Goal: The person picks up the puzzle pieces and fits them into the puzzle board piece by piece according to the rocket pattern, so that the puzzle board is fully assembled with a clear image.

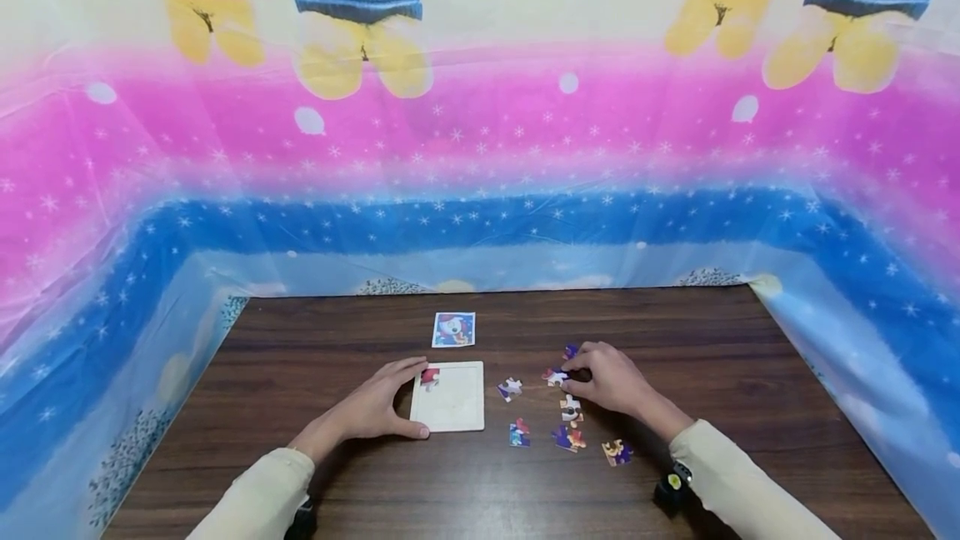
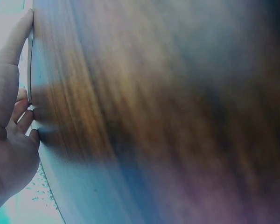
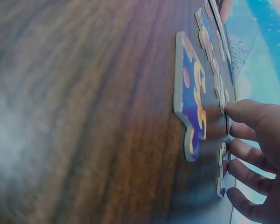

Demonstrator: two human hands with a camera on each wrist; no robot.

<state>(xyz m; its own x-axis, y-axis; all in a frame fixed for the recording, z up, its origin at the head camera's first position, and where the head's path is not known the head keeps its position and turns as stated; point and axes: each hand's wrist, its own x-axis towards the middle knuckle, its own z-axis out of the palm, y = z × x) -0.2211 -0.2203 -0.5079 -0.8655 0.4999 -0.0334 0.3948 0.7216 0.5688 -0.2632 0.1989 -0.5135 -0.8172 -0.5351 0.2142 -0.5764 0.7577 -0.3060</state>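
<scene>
My left hand (image 1: 375,402) holds the white puzzle tray (image 1: 457,402) by its left side, thumb at the near corner and fingertips at the far corner. One red-and-white puzzle piece sits in the tray's far left corner. To the right, my right hand (image 1: 611,377) has thumb and forefinger on a purple, red and white puzzle piece (image 1: 555,377). Another purple piece (image 1: 571,352) lies just beyond its fingers, partly hidden. Near its thumb lies a white piece with a black spot (image 1: 571,409). The left wrist view shows my left hand (image 2: 11,112) at its edge.
Loose pieces lie between tray and right hand, including a white-and-purple one (image 1: 510,389) and a blue-and-red one (image 1: 519,432). Nearer me are a purple-and-orange piece (image 1: 570,437) and a yellow-swirled one (image 3: 191,98). Behind the tray is a small picture card (image 1: 453,329). A printed curtain (image 1: 480,223) borders the wooden table.
</scene>
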